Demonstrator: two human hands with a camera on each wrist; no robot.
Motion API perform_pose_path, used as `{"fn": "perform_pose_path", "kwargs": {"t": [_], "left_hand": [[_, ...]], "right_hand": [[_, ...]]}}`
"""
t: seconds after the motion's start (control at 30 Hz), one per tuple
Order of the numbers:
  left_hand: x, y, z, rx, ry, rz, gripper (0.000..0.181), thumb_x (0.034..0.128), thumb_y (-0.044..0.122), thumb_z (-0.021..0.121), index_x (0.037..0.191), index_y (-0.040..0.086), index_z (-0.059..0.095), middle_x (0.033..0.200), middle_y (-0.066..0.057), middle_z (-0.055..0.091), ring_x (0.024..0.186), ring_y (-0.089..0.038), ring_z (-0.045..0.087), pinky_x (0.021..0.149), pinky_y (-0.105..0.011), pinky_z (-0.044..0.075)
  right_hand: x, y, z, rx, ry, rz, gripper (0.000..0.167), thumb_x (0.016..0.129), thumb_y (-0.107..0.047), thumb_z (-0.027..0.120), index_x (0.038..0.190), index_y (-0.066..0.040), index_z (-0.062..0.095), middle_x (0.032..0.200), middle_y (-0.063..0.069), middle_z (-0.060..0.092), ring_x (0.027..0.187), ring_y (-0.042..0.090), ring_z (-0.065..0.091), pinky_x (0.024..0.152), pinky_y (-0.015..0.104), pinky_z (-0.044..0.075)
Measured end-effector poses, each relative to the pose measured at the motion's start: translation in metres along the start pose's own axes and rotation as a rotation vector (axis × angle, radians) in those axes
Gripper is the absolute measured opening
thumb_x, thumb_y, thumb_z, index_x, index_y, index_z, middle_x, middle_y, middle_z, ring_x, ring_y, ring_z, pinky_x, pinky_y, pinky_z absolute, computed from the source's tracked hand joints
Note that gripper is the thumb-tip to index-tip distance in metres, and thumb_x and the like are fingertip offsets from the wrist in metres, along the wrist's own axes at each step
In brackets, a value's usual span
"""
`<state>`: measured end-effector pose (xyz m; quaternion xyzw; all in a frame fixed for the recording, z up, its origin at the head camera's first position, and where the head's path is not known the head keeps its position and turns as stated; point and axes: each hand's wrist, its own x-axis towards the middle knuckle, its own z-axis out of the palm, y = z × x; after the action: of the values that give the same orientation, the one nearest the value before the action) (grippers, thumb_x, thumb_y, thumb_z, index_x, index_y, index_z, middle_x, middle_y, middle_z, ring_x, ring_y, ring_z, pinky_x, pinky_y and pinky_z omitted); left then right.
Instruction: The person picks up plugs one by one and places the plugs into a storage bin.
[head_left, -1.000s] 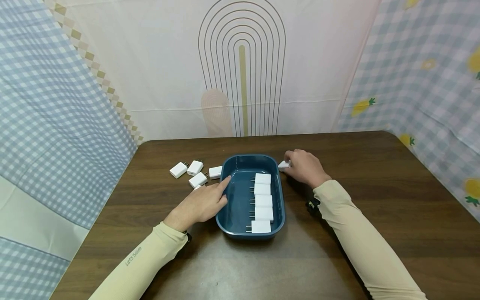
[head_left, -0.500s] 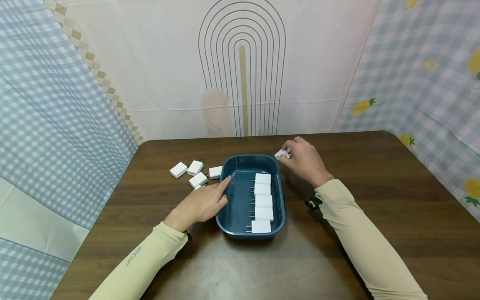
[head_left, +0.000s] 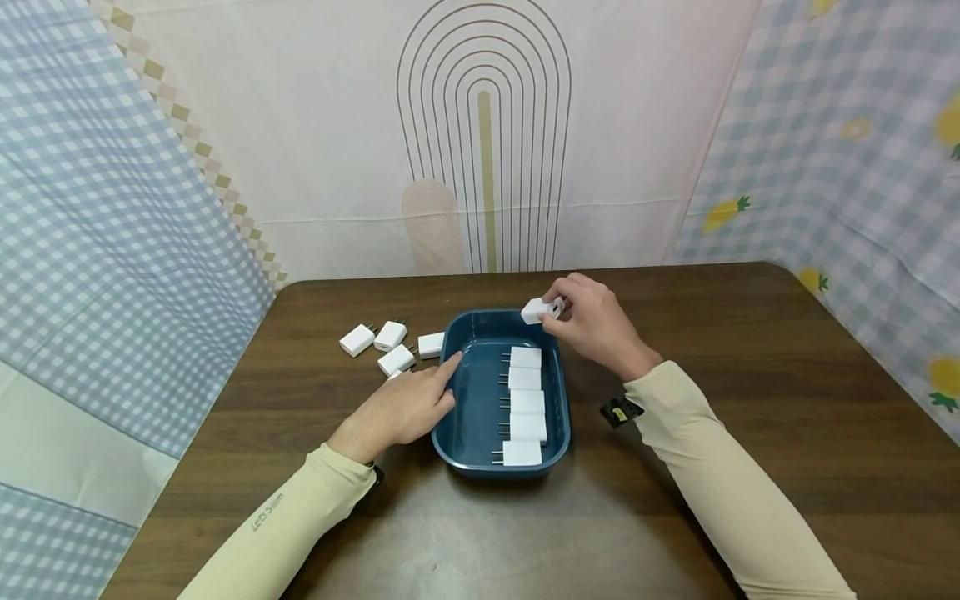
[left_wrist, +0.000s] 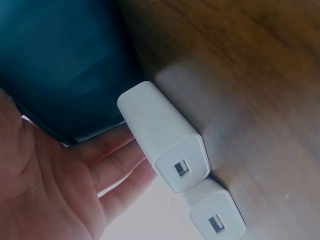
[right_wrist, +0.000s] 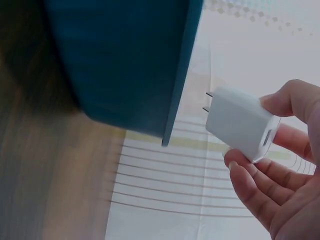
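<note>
My right hand (head_left: 596,325) pinches a white USB charger (head_left: 542,310) above the far right corner of a blue bin (head_left: 468,450). In the right wrist view this charger (right_wrist: 240,122) has two metal prongs pointing away from the palm and a port at the near end. My left hand (head_left: 401,408) rests at the bin's left rim, index finger reaching over it, holding nothing. Inside the bin, several white chargers (head_left: 527,402) line the right side with prongs facing left. Two chargers, the nearer one (left_wrist: 165,135) upright beside the bin, show in the left wrist view by my fingers.
Several loose chargers (head_left: 396,359) lie on the brown wooden table (head_left: 712,467) left of the bin, one partly hidden behind my left hand. A patterned cloth (head_left: 337,142) hangs behind the table's far edge. Black bands sit at both wrists.
My right hand has lifted the charger from the table right of the bin and carried it left, over the bin's far right corner. My left hand has stayed in place.
</note>
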<state>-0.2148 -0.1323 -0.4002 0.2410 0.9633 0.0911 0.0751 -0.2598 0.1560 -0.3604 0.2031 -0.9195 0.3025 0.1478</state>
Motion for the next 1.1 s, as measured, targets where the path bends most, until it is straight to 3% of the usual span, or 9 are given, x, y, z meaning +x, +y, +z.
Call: {"fn": "perform_pose_path", "kwargs": {"t": [0.37,0.7,0.87,1.1], "left_hand": [[0.0,0.0,0.0,0.0,-0.001,-0.002,0.062,0.1035,0.03,0.04,0.161,0.01,0.027,0.148,-0.013,0.057,0.112,-0.026,0.067,0.105,-0.045,0.05],[-0.002,0.0,0.0,-0.003,0.004,0.002,0.062,0.1031,0.03,0.04,0.161,0.01,0.027,0.149,-0.013,0.055,0.119,-0.026,0.065,0.107,-0.045,0.049],[-0.001,0.0,0.0,-0.002,0.003,0.005,0.062,0.1033,0.029,0.04,0.161,0.01,0.027,0.149,-0.012,0.056,0.112,-0.025,0.066,0.105,-0.045,0.05],[0.0,0.0,0.0,-0.003,-0.002,0.001,0.062,0.1033,0.029,0.04,0.161,0.01,0.027,0.15,-0.013,0.055,0.118,-0.026,0.065,0.107,-0.045,0.049]], "right_hand": [[-0.002,-0.009,0.007,-0.025,-0.081,-0.055,0.017,0.09,-0.019,0.077,0.101,-0.008,0.069,0.102,0.009,0.072,0.088,0.026,0.069,0.077,0.038,0.06],[-0.002,-0.006,0.017,-0.064,-0.252,-0.062,0.017,0.089,-0.023,0.078,0.102,-0.012,0.072,0.102,0.007,0.074,0.087,0.025,0.064,0.079,0.035,0.059],[-0.002,-0.004,0.02,-0.079,-0.279,-0.084,0.014,0.089,-0.023,0.078,0.096,-0.014,0.072,0.099,0.005,0.074,0.084,0.023,0.064,0.077,0.033,0.058],[-0.002,-0.003,0.023,-0.089,-0.31,-0.108,0.013,0.086,-0.022,0.081,0.089,-0.016,0.07,0.092,0.002,0.074,0.08,0.018,0.062,0.075,0.031,0.057]]}}
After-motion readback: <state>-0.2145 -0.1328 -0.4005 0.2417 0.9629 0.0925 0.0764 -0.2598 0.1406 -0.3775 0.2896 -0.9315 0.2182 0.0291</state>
